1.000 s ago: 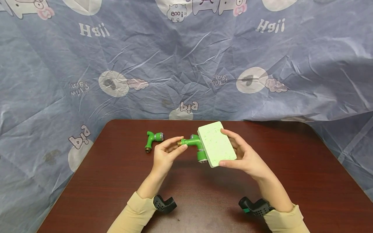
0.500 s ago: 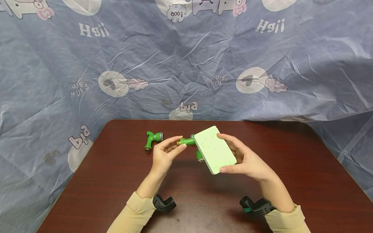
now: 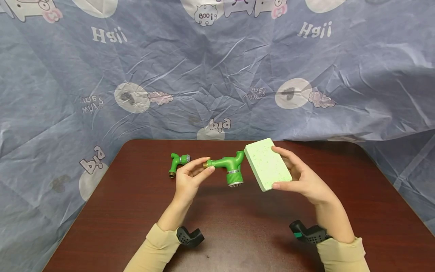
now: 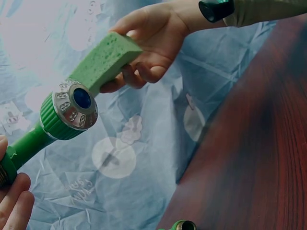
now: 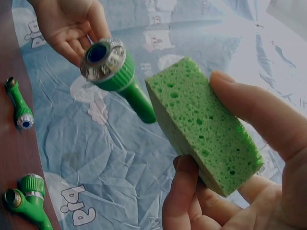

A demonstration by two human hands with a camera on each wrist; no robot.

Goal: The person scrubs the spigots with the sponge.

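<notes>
1. Green tap (image 3: 232, 163), centre of the head view, is pinched at its threaded, brass-coloured end by the left hand (image 3: 188, 181); that one-ended hold might let it twist or slip if the sponge (image 3: 268, 165) presses hard.
2. Right hand (image 3: 304, 179), right of centre, holds the sponge by its edges; whether sponge and tap touch, I cannot tell.
3. Sponge: pale, porous block; tap: smooth curved body, ribbed collar.

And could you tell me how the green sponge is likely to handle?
The sponge is probably light for its size, given its many pores. It seems fairly stiff, as it juts from the right hand without drooping. Its flat faces suggest it would slide, not roll.
</notes>
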